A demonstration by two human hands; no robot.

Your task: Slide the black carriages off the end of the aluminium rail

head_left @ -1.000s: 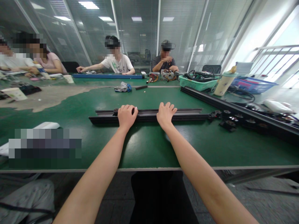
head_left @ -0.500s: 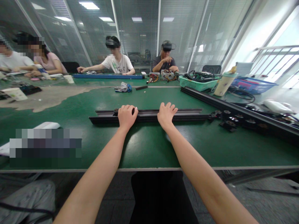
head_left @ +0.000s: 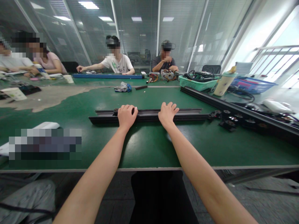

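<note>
Since a moment ago, only the right hand (head_left: 167, 114) shifts slightly rightward along the black rail (head_left: 149, 116), fingers now spread flat on it. Left hand (head_left: 126, 115) stays curled over the same rail, the two hands apart. Rail lies crosswise on the green table (head_left: 144, 146), midway from its near edge. Farther right lie small black brackets (head_left: 227, 123); at the far edge, a green basket (head_left: 198, 84).

Change since one second ago: right hand (head_left: 167, 114) sits slightly further right along the black rail (head_left: 149, 116), toward the table's right edge, with fingers (head_left: 173, 107) spread a little wider; whether the palm lifts off the rail cannot be told.
</note>
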